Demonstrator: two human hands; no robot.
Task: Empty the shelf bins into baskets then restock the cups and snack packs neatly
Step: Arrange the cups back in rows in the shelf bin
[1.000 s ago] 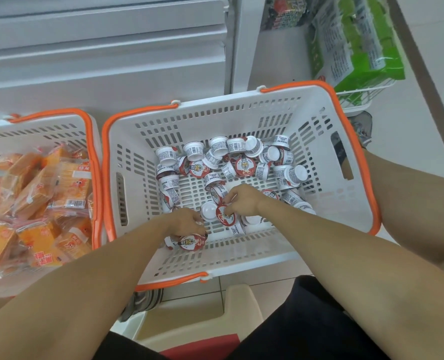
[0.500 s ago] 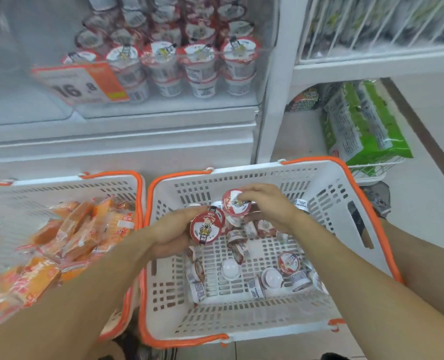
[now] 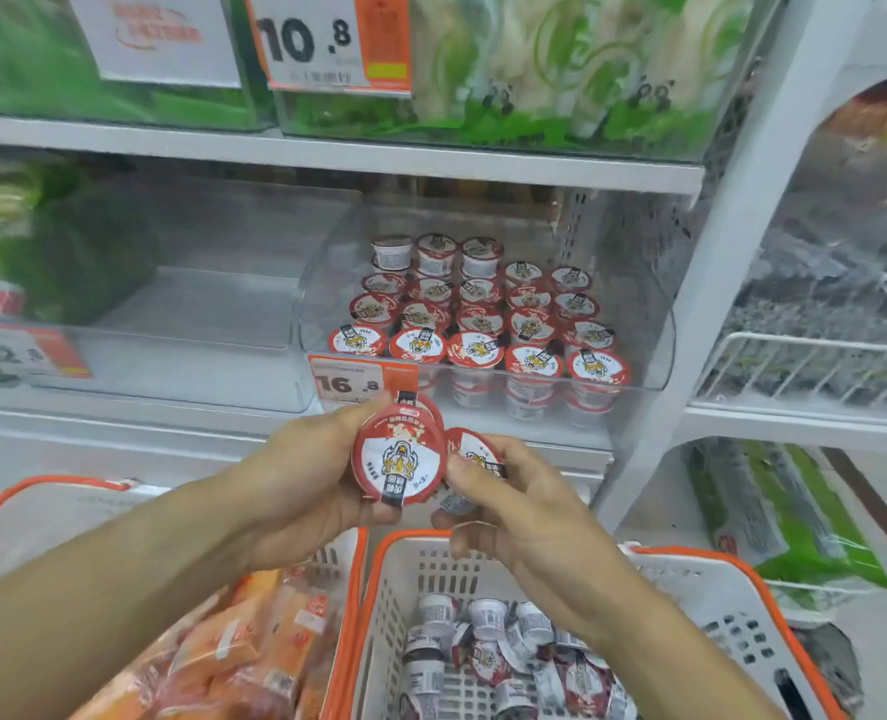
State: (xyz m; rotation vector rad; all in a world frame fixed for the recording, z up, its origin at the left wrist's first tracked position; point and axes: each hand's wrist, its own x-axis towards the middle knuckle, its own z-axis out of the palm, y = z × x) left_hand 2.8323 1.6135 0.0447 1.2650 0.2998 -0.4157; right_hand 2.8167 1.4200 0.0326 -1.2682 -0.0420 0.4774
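My left hand (image 3: 306,480) grips small cups with red-and-white tiger lids (image 3: 397,459), one lid facing me and another behind it. My right hand (image 3: 514,501) holds another such cup (image 3: 475,454) right beside them. Both hands are raised in front of the clear shelf bin (image 3: 654,324), which holds several rows of stacked cups (image 3: 475,324). Below my right arm, the white basket with an orange rim (image 3: 732,610) holds several loose cups (image 3: 488,652). The left basket (image 3: 350,605) holds orange snack packs (image 3: 233,657).
An empty clear bin (image 3: 197,309) sits left of the cup bin. Price tags read 16.8 (image 3: 358,381) and 10.8 (image 3: 327,39). Green packages (image 3: 509,70) fill the shelf above. A white upright post (image 3: 711,283) separates a wire-shelf section on the right.
Both hands took cups from the right basket and lifted them up toward the shelf bin. The view tilted up from the baskets to the shelves.
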